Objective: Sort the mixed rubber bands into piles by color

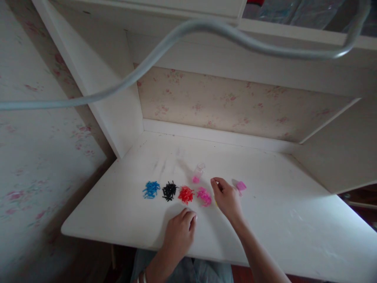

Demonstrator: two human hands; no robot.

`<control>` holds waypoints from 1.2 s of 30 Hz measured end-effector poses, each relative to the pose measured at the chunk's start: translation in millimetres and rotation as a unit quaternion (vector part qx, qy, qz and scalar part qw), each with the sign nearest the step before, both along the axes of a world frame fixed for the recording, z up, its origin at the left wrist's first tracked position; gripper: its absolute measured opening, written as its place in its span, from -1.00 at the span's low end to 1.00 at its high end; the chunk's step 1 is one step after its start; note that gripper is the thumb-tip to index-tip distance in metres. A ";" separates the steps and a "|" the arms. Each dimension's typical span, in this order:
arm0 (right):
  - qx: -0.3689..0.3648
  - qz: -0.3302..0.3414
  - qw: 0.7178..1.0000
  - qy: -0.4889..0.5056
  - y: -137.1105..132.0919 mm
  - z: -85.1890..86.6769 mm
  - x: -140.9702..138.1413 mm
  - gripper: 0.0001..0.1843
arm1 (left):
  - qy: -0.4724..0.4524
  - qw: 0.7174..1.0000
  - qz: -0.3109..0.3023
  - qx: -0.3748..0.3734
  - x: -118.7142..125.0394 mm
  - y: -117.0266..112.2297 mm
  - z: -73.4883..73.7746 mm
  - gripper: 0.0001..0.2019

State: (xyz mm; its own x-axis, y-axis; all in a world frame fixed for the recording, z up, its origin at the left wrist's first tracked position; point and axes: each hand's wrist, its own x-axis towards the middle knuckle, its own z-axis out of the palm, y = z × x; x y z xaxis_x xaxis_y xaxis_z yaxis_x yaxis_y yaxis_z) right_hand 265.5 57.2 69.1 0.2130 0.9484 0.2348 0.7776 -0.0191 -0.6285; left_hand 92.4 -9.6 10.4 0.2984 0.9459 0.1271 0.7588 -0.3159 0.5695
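Note:
My left hand (179,232) rests curled near the table's front edge, just below a pile of small red bands (185,195). Its fingers are closed, and whatever they may hold is hidden. Thumb and forefinger of my right hand (225,196) meet in a pinch above the tabletop; anything between them is too small to make out. Beside that hand lies a pile of pink bands (204,196), and a bit of yellow (216,203) peeks out from behind it. Further left are black bands (169,191) and blue bands (151,190). A small clear bottle (200,169) with pink at its near end lies behind the piles.
A pink piece (241,186) lies right of my right hand on the white table (288,220). White side panels and a shelf (235,59) enclose the back. A pale cable (203,25) crosses the upper view.

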 end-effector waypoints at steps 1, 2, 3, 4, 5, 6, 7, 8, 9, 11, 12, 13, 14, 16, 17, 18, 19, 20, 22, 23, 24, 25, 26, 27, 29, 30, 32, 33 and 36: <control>-0.017 0.005 1.000 0.016 -7.8 -7.9 2.0 -0.54 | 0.011 1.000 0.007 0.001 1.7 0.6 0.4 -0.80; -0.031 0.008 0.999 0.030 -15.8 -16.4 3.8 -0.55 | 0.024 1.000 0.012 0.003 3.7 1.2 1.3 -0.81; -0.043 0.009 0.998 0.040 -24.0 -25.3 5.4 -0.56 | 0.038 0.999 0.016 0.005 6.0 1.8 2.6 -0.81; -0.052 0.008 0.998 0.046 -32.0 -34.3 6.8 -0.57 | 0.051 0.999 0.016 0.008 8.4 2.7 4.2 -0.81; -0.059 0.005 0.997 0.048 -39.8 -43.0 7.8 -0.58 | 0.062 0.998 0.014 0.010 11.1 3.7 6.0 -0.81; -0.066 0.000 0.997 0.046 -47.0 -51.2 8.4 -0.58 | 0.072 0.997 0.011 0.012 14.0 5.0 7.8 -0.80; -0.071 -0.003 0.997 0.041 -53.5 -58.6 8.6 -0.57 | 0.081 0.997 0.010 0.013 17.0 6.6 9.6 -0.79; -0.076 -0.005 0.997 0.034 -59.1 -64.8 8.3 -0.57 | 0.090 0.996 0.010 0.014 20.0 8.5 11.2 -0.79; -0.080 -0.005 0.996 0.026 -63.4 -69.6 7.6 -0.56 | 0.099 0.995 0.011 0.013 23.0 10.8 12.5 -0.78; -0.083 -0.004 0.996 0.009 -68.1 -74.8 5.8 -0.57 | 0.118 0.993 0.014 0.012 28.6 15.8 14.0 -0.77; -0.085 -0.003 0.996 -0.002 -68.5 -75.3 4.9 -0.58 | 0.126 0.992 0.013 0.013 31.0 18.5 14.3 -0.76; -0.089 -0.002 0.996 -0.015 -67.9 -74.9 4.1 -0.59 | 0.134 0.991 0.010 0.014 33.1 21.2 14.3 -0.76; -0.093 0.000 0.995 -0.029 -66.6 -73.8 3.6 -0.60 | 0.141 0.990 0.006 0.015 34.8 23.6 14.2 -0.76; -0.102 0.006 0.993 -0.055 -63.2 -71.1 3.5 -0.61 | 0.152 0.988 -0.001 0.019 37.3 27.2 13.4 -0.76; -0.106 0.010 0.992 -0.063 -61.7 -69.9 3.8 -0.62 | 0.155 0.988 -0.004 0.020 38.1 28.2 12.9 -0.76; -0.109 0.014 0.992 -0.068 -60.7 -69.1 4.2 -0.62 | 0.157 0.987 -0.006 0.022 38.6 28.7 12.3 -0.76; -0.111 0.017 0.991 -0.069 -60.2 -68.7 4.6 -0.63 | 0.157 0.987 -0.007 0.022 39.0 28.5 11.7 -0.76; -0.111 0.018 0.991 -0.069 -60.2 -68.6 5.1 -0.64 | 0.155 0.988 -0.006 0.023 39.2 28.0 11.1 -0.76; -0.112 0.017 0.991 -0.070 -60.9 -69.2 5.9 -0.65 | 0.146 0.989 -0.002 0.025 38.7 26.6 10.8 -0.76; -0.113 0.015 0.991 -0.071 -61.4 -69.6 6.3 -0.66 | 0.137 0.990 0.002 0.028 37.8 26.2 11.4 -0.75; -0.114 0.013 0.991 -0.073 -61.8 -69.8 6.6 -0.66 | 0.126 0.991 0.004 0.033 36.6 26.4 12.8 -0.75; -0.115 0.014 0.990 -0.075 -62.0 -69.9 6.8 -0.66 | 0.114 0.993 0.007 0.040 34.7 27.5 15.3 -0.74; -0.116 0.015 0.990 -0.077 -61.9 -69.7 7.0 -0.66 | 0.101 0.994 0.010 0.049 32.4 29.6 19.1 -0.74; -0.117 0.018 0.990 -0.079 -61.7 -69.2 7.0 -0.66 | 0.088 0.994 0.013 0.059 29.5 32.9 24.2 -0.75; -0.118 0.022 0.989 -0.082 -61.2 -67.8 6.9 -0.66 | 0.065 0.994 0.017 0.081 22.7 42.9 38.2 -0.76; -0.118 0.022 0.989 -0.083 -60.9 -66.9 6.8 -0.65 | 0.055 0.994 0.020 0.094 19.2 49.5 46.6 -0.77; -0.115 0.019 0.990 -0.083 -60.6 -65.6 6.5 -0.65 | 0.042 0.991 0.028 0.123 13.3 64.7 64.6 -0.77; -0.115 0.018 0.990 -0.083 -60.6 -65.3 6.4 -0.64 | 0.040 0.989 0.035 0.139 11.3 72.6 73.3 -0.77; -0.119 0.018 0.990 -0.080 -60.8 -65.9 6.9 -0.64 | 0.060 0.981 0.053 0.175 9.7 94.5 93.3 -0.77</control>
